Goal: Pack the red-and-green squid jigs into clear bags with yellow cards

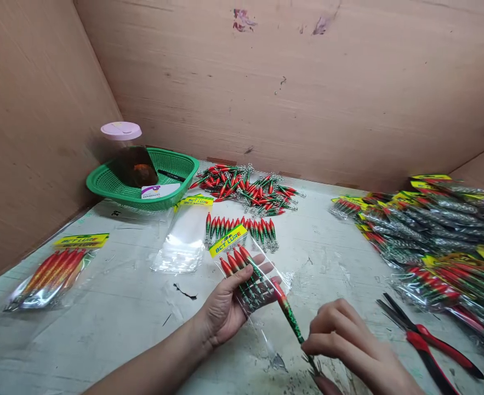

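Our left hand (225,310) holds the clear bag (248,277) open, low over the table (122,307). Our right hand (340,337) pinches a lure (288,314) at the bag's mouth. We slide it in straight, hooks away from fingers.

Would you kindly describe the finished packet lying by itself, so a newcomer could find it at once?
Start at the green basket in the table's far left corner, then come toward the near left edge. There lies a lone sealed packet with a yellow header card, holding orange-red lures, unlike the red-and-green ones elsewhere.
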A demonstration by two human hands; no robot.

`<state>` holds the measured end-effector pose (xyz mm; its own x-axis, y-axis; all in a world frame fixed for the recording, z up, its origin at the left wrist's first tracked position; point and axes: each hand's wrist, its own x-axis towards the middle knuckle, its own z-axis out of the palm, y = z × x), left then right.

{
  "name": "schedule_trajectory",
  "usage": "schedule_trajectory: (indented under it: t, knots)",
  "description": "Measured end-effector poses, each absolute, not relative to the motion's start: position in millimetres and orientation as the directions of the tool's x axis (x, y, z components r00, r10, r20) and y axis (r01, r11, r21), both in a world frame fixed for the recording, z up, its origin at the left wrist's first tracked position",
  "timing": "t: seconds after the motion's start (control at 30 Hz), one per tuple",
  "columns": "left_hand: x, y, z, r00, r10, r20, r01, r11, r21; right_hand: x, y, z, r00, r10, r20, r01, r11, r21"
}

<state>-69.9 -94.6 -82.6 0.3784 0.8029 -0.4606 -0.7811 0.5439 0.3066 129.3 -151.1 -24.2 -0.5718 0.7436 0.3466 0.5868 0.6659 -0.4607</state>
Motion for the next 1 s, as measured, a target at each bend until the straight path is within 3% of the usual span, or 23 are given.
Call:
schedule_trajectory:
  t: [0.07, 0.23, 0.33, 1.0]
  knots:
    - [-70.0, -94.5, -82.2, 0.368, 0.800, -0.474, -0.772, 0.547, 0.324, 130.1, -147.8, -23.9, -0.593, 0.722, 0.356, 0.597, 0.692, -0.407]
    - [-69.7, -95.8, -82.0, 0.388, 0.798, -0.461, -0.727, 0.572, 0.380, 137.0, -139.2, -25.0, -0.667, 0.626, 0.403, 0.639, 0.759, -0.120]
    - [-69.0, -97.2, -82.9, 0.400, 0.810, -0.428, -0.719, 0.567, 0.402, 134.0, -137.1, -32.0, -0.666, 0.596, 0.449, 0.651, 0.758, -0.040]
    - [-67.3, -101.2, -83.8, 0.470, 0.833, -0.292, -0.683, 0.552, 0.478, 120.2, -136.5, -43.4, -0.442, 0.720, 0.535, 0.738, 0.631, -0.241]
